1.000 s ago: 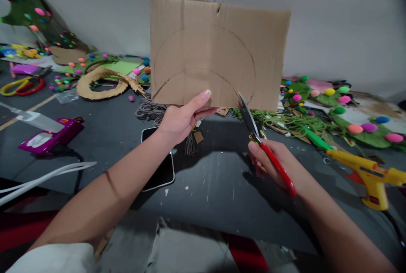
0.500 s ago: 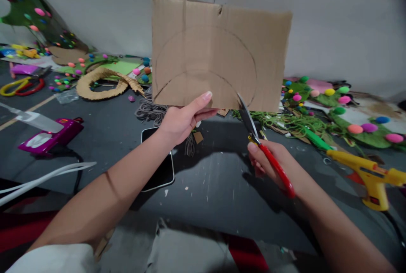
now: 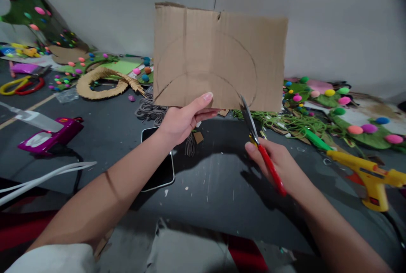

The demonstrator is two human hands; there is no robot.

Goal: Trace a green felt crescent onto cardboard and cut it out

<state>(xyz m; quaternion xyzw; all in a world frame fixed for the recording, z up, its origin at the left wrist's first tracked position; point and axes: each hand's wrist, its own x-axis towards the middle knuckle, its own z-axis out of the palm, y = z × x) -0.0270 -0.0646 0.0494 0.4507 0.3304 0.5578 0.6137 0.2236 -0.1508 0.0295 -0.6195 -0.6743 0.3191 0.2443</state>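
While the cardboard sheet (image 3: 218, 53) stands upright in the upper middle of the frame, lifted clear of the table (image 3: 209, 188), its pencilled arcs face the camera. That looks like the reason for the hold: the lines are readable and the bottom edge is open to the blades.

Left hand (image 3: 182, 121), centre frame, is clamped on that bottom edge. The thumb is laid flat across the front and the fingers are tucked behind, so it's a firm pinch, with the forearm running in from the lower left and the wrist cocked up. The grip sits just beside the start of the lower arc, close enough to steady the sheet, I'd say, without blocking the line.

Right hand (image 3: 272, 163), right of centre, is closed around the red handles of the scissors (image 3: 252, 127). The blades angle up and to the left with the tip at the sheet's bottom edge, right where the outer arc comes down. Whether they are biting in or only touching, I can't tell. The forearm comes in from the lower right, with the wrist low beneath the sheet.

Below the left wrist a phone (image 3: 160, 167) lies dark on the table. A yellow glue gun (image 3: 371, 176) rests at the right edge, a purple glue gun (image 3: 50, 135) at the left, and coloured pom-poms (image 3: 355, 128) are scattered well apart from both hands.
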